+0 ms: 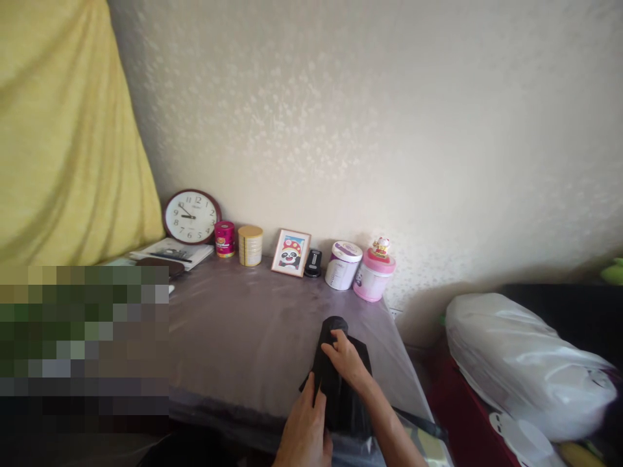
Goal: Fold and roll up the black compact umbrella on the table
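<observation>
A black, soft-looking folded thing (333,389) lies on the table near its right front corner, with a rounded far end; I cannot make out its exact kind. My left hand (306,412) grips its near left edge, thumb and fingers closed around it. My right hand (346,358) rests on top near the rounded end, thumb and forefinger spread apart and touching the dark surface. The near part of the black thing is partly hidden by my hands and right forearm.
Along the wall stand a clock (192,216), a pink tin (224,239), a yellow-lidded can (250,246), a panda picture frame (291,253), a black stand (313,263) and two tubs (343,266). White bags (525,357) lie right of the table (233,324); a yellow curtain (63,130) hangs left.
</observation>
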The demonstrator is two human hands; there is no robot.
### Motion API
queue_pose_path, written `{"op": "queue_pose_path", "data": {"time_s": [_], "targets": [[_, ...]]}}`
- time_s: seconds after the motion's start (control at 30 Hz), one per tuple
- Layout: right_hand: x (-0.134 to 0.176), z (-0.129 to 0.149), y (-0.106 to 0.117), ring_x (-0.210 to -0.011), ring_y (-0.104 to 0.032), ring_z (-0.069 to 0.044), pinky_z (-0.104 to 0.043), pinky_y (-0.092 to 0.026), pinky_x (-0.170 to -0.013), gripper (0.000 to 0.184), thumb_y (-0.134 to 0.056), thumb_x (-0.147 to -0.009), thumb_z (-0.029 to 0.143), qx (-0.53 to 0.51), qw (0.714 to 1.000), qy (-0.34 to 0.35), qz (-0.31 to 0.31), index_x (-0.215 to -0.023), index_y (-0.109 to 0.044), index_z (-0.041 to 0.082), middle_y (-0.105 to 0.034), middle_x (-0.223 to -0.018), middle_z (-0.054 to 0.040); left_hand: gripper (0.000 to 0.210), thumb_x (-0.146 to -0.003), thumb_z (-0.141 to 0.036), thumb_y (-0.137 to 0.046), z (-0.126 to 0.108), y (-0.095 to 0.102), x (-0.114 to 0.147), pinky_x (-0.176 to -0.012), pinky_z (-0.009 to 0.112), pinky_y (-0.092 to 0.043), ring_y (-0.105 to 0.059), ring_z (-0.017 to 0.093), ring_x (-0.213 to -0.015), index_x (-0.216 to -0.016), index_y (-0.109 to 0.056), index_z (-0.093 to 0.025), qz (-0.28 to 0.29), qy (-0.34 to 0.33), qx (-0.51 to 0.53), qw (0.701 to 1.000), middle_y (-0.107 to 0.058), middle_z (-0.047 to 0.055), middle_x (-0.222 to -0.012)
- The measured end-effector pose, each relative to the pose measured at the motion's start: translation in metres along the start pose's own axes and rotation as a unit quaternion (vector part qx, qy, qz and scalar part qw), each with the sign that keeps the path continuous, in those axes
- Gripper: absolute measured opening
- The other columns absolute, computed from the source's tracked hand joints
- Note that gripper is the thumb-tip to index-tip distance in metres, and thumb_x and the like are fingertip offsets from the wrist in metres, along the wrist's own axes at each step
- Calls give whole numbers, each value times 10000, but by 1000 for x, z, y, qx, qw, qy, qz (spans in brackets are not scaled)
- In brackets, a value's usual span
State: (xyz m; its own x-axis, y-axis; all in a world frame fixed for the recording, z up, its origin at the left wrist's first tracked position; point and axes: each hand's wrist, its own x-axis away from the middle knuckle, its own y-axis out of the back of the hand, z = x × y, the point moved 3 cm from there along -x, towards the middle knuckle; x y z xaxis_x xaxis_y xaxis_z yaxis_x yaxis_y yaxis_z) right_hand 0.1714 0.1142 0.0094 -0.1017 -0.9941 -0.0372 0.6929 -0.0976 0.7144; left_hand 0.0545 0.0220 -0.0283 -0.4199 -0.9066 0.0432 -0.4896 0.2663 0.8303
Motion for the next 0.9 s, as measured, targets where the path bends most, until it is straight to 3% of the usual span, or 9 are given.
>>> {"op": "queue_pose_path", "data": {"time_s": [0.17,0.23,0.33,0.43,0.6,0.7,0.77,0.83,0.9], "targets": [[1,5,-4,-436,-532,-111,-212,-360,-413,206,-476,-785,242,-21,998,-7,67,-968,-511,153,-613,-583,22,834,-617,-106,-482,5,0,1,-1090,348,-273,-236,246,-1342,-1381,-161,-1,-2,-11,-7,1000,-201,191,-1463],[3,6,-7,-399,-537,-94,-188,-348,-372,164,-417,-822,290,-52,991,-10,120,-888,-511,173,-647,-617,8,822,-632,-146,-492,10,-1,2,-1065,368,-314,-300,261,-1316,-1381,-177,-23,-13,-17,1,1000,-271,193,-1439],[3,7,-10,-381,-545,-70,-152,-348,-358,243,-342,-857,335,-71,981,-5,179,-786,-511,175,-674,-632,-9,728,-693,-241,-495,18,2,5,-963,410,-417,-484,297,-1176,-1352,-257,-43,-21,-13,15,1000,-455,218,-1316],[2,6,-10,-379,-543,-63,-145,-362,-358,258,-336,-855,336,-72,979,-4,190,-787,-522,171,-695,-668,-26,622,-748,-308,-469,19,13,6,-895,401,-460,-562,280,-1061,-1295,-330,-45,-67,-11,24,997,-541,209,-1198],[3,8,-9,-394,-549,-75,-163,-380,-368,263,-344,-850,339,-66,978,6,200,-768,-533,175,-699,-684,-32,528,-685,-353,-590,9,22,1,-963,441,-417,-448,304,-1191,-1160,-465,-160,-199,-70,7,977,-442,158,-1297],[5,8,-8,-389,-547,-79,-175,-375,-368,273,-339,-854,343,-55,978,20,201,-761,-538,180,-698,-702,-31,553,-596,-466,-687,9,9,-9,-933,482,-439,-491,337,-1134,-1045,-541,-177,-219,-104,-5,970,-500,146,-1229],[6,8,-8,-383,-543,-79,-181,-377,-375,281,-337,-856,340,-43,977,34,207,-754,-545,181,-699,-707,-32,549,-572,-463,-715,11,1,-14,-994,514,-377,-428,342,-1202,-1028,-551,-205,-244,-119,-16,962,-493,116,-1256],[7,10,-7,-388,-546,-81,-188,-391,-399,292,-337,-858,343,-32,976,51,210,-750,-554,181,-703,-712,-34,542,-536,-434,-747,14,-5,-19,-1020,511,-346,-433,324,-1197,-998,-561,-219,-251,-93,-4,964,-511,88,-1236],[9,11,-7,-390,-545,-82,-194,-399,-423,294,-338,-861,341,-24,977,62,204,-750,-559,183,-706,-715,-29,536,-527,-398,-752,14,-8,-22,-985,466,-392,-491,296,-1125,-994,-563,-216,-217,-55,22,974,-517,80,-1218]]}}
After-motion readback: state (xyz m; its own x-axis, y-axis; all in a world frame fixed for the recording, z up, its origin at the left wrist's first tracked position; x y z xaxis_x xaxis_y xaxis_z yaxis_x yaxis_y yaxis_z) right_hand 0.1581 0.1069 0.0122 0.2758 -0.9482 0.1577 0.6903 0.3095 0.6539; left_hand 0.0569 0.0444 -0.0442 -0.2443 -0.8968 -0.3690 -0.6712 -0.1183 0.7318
